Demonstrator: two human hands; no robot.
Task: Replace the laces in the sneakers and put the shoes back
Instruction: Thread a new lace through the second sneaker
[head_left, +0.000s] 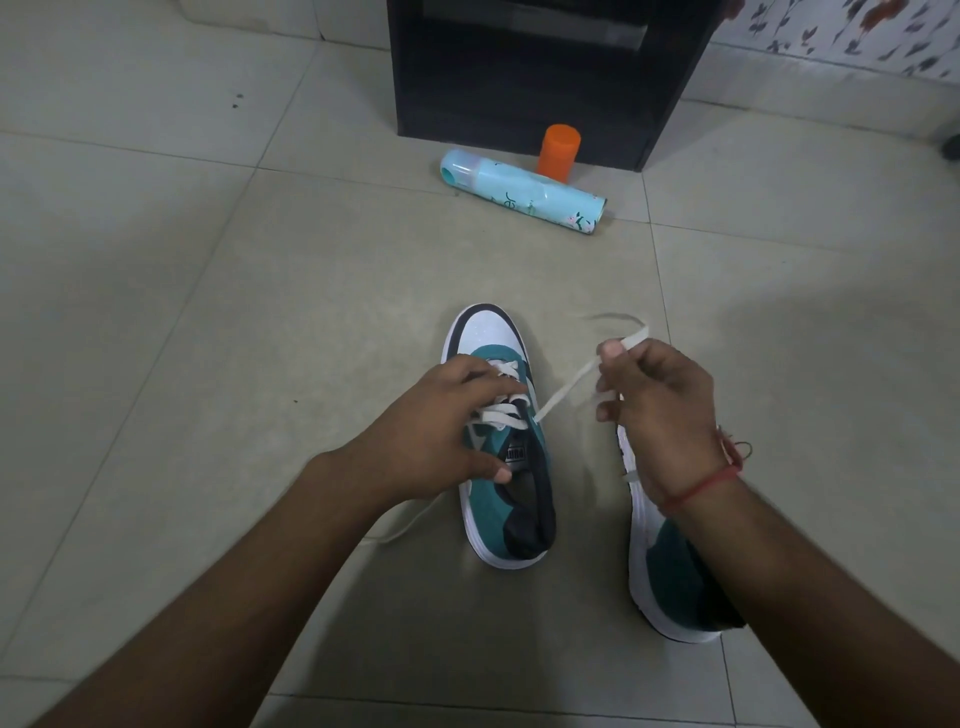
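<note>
While my left hand presses down on the green sneaker to steady it, my right hand pinches the white lace and pulls it out to the side. I think I am in the middle of lacing this shoe. Next, the lace end must go into the next hole. The second sneaker lies just right of the first. Both sit on the tiled floor. Beyond the green sneaker lie a blue spray can, an orange cup and a dark cabinet.

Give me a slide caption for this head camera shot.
Left hand steadies a teal sneaker while right hand pulls its white lace taut.
</note>
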